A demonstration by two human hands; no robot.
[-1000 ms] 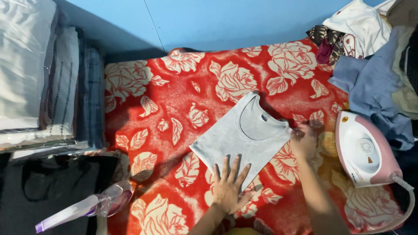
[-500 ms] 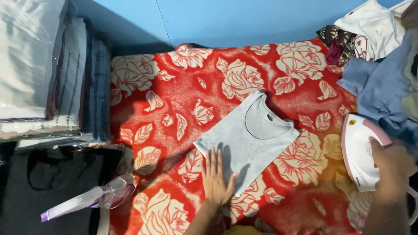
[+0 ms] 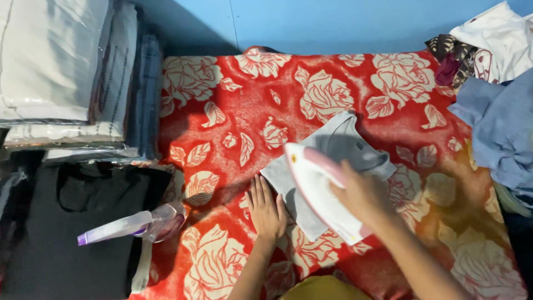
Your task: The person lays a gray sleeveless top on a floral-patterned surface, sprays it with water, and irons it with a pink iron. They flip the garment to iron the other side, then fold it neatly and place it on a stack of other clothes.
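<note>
On the red floral blanket [image 3: 344, 83] a folded grey shirt [image 3: 344, 150] lies near the middle, collar toward the blue wall. The right hand [image 3: 363, 194] is closed around the handle of a white and pink iron [image 3: 319, 191], which sits on the shirt's near half, nose pointing up and left. The left hand [image 3: 267, 210] lies flat with fingers spread and close together, palm down on the blanket, fingertips touching the shirt's left edge.

Doing this well seems to call for the flat hand to keep the cloth taut just beside the iron's path while staying off the hot sole, and for strokes that run along the fold, not across it, so no crease gets pressed in. The iron's nose is near the left fingers, so that gap wants watching.

As for holders, a clear spray bottle with a purple nozzle [image 3: 133, 225] lies on its side at the blanket's left edge, over a black garment [image 3: 61, 233]; I cannot tell how full it is. Folded clothes in clear wrap [image 3: 66, 72] are stacked at left, and loose clothes [image 3: 494, 83] are heaped at right.
</note>
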